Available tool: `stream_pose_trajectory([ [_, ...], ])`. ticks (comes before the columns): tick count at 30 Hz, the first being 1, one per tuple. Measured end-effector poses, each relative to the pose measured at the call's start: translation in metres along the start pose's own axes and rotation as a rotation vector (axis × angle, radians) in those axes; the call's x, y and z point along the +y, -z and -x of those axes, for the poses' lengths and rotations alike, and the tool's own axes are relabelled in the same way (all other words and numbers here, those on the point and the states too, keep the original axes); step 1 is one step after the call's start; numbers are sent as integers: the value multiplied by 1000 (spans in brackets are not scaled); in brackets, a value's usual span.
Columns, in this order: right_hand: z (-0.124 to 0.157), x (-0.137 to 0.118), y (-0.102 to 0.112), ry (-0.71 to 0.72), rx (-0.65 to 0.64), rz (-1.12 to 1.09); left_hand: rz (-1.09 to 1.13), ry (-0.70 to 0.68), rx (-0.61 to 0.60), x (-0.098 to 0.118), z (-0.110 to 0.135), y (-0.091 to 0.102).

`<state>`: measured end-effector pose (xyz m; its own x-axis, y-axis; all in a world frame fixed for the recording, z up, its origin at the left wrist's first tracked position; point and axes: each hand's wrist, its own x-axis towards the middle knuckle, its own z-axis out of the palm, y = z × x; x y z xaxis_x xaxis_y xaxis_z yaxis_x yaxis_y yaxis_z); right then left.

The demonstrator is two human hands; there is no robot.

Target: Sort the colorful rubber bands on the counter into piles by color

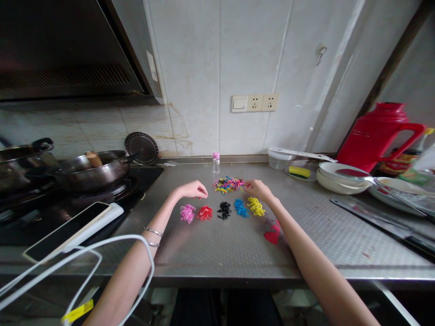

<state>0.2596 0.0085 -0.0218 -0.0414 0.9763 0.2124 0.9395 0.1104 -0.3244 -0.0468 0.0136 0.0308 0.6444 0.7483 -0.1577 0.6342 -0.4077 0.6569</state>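
Observation:
A mixed pile of small coloured elastic bands (pixel 229 184) lies on the steel counter (pixel 238 244). In front of it sit sorted heaps in a row: pink (pixel 187 213), red (pixel 205 213), black (pixel 224 210), blue (pixel 240 208) and yellow (pixel 255 206). My left hand (pixel 193 189) hovers left of the mixed pile, fingers pinched together; what they hold is too small to see. My right hand (pixel 257 189) touches the right edge of the mixed pile with its fingers curled in a pinch. A red scrap (pixel 272 235) lies beside my right forearm.
A small bottle with a pink cap (pixel 215 162) stands behind the pile. Left are a stove with pans (pixel 89 171), a phone (pixel 70 230) and white cables (pixel 102 253). Right are bowls (pixel 341 177), a yellow sponge (pixel 299 171), a knife (pixel 384 222) and a red thermos (pixel 377 136).

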Motion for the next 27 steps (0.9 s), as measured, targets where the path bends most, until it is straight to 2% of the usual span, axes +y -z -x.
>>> stream_pose_trajectory([
  [5,-3,-8,-13,38,-23,-3,40,-39,60,-2,-4,-2],
  [15,-9,-1,-24,71,16,1,15,-58,106,-6,-10,-5],
  [22,-13,13,5,141,-28,-85,42,-67,158,-8,-15,-11],
  [27,-10,25,23,159,-217,-178,29,-104,316,-16,-36,-22],
])
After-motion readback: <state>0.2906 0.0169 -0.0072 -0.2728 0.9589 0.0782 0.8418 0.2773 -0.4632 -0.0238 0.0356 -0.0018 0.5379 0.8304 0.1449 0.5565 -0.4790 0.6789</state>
